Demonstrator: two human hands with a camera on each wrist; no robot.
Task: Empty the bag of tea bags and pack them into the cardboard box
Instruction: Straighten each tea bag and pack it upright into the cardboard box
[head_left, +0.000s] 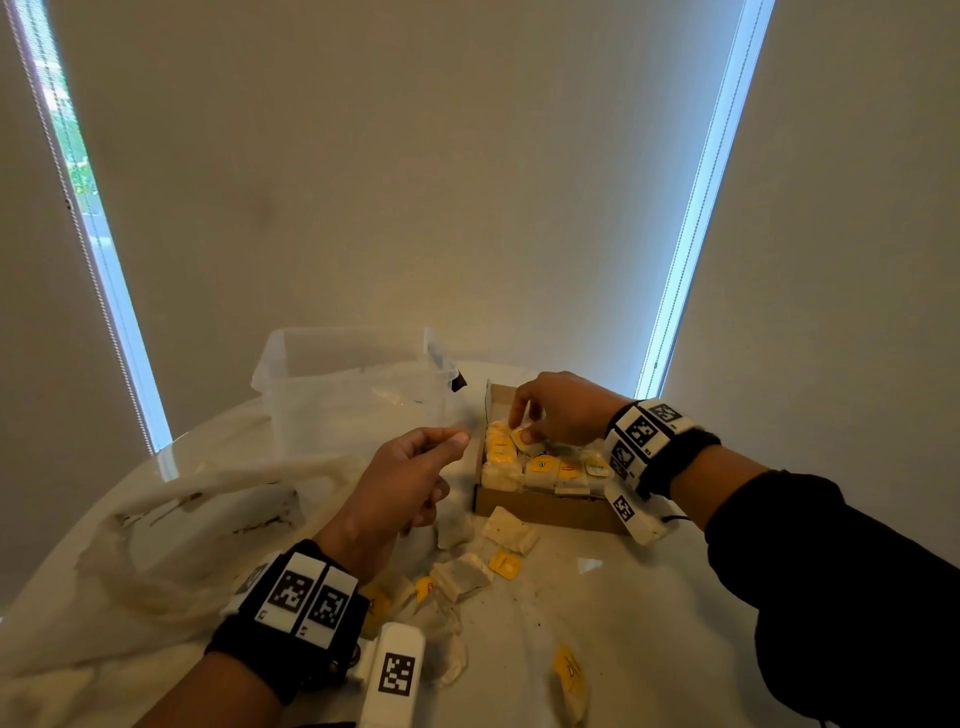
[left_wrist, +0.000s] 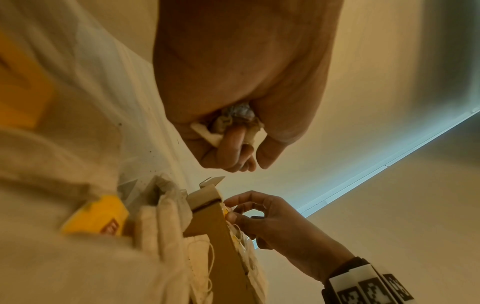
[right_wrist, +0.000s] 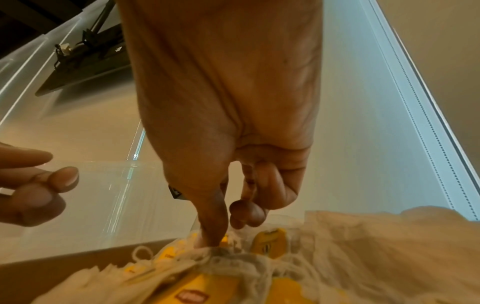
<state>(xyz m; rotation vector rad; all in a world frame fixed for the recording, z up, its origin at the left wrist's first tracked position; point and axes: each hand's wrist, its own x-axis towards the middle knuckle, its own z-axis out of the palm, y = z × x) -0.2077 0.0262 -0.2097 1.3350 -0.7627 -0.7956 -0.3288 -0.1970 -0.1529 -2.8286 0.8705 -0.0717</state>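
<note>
The open cardboard box (head_left: 540, 506) sits right of centre on the table, packed with rows of white tea bags (head_left: 545, 467) with yellow tags. My right hand (head_left: 522, 423) reaches into its far left corner and pinches a tea bag (head_left: 523, 440) there; in the right wrist view the thumb (right_wrist: 211, 232) presses down among the packed bags (right_wrist: 233, 277). My left hand (head_left: 456, 437) hovers just left of the box with fingers curled round a crumpled tea bag (left_wrist: 235, 116). Several loose tea bags (head_left: 462, 574) lie in front of the box. The limp, clear bag (head_left: 208, 499) lies at the left.
A clear plastic tub (head_left: 353, 384) stands behind the left hand, close to the box's far left corner. More loose tea bags (head_left: 569, 675) lie near the table's front edge. Tea dust speckles the white table (head_left: 675, 597). Window blinds rise just behind the table.
</note>
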